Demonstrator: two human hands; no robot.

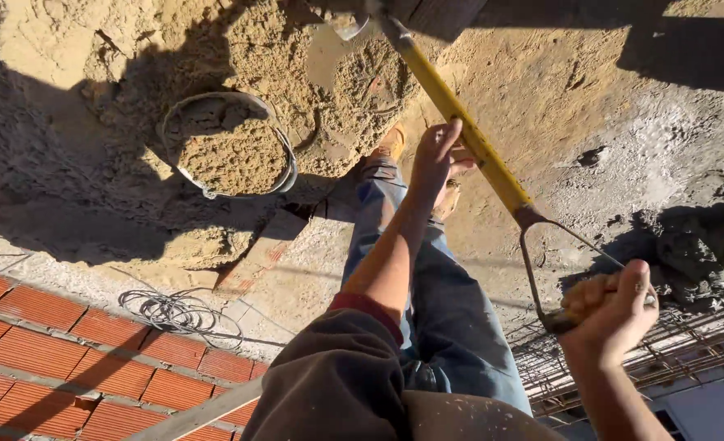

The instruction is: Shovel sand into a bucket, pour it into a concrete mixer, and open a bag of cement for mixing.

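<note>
Steadily: right hand (611, 306) fist-tight round shovel (468, 139) grip; left hand (437, 159) fingers loosely curled on yellow shaft; tip blade squarely toward sand-filled bucket (227, 143).

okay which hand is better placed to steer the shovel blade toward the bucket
Probably the left hand: it sits partway down the yellow shovel shaft, nearer the blade and the sand-filled bucket. The right hand is closed on the end grip, farther back, better suited to pushing.

Your left hand (437, 159) reaches forward on an outstretched arm, sleeve pushed past the elbow, fingers loosely curled. Your right hand (613, 306) sits nearer your body, clenched in a tight fist, knuckles up, wrist bent.
</note>
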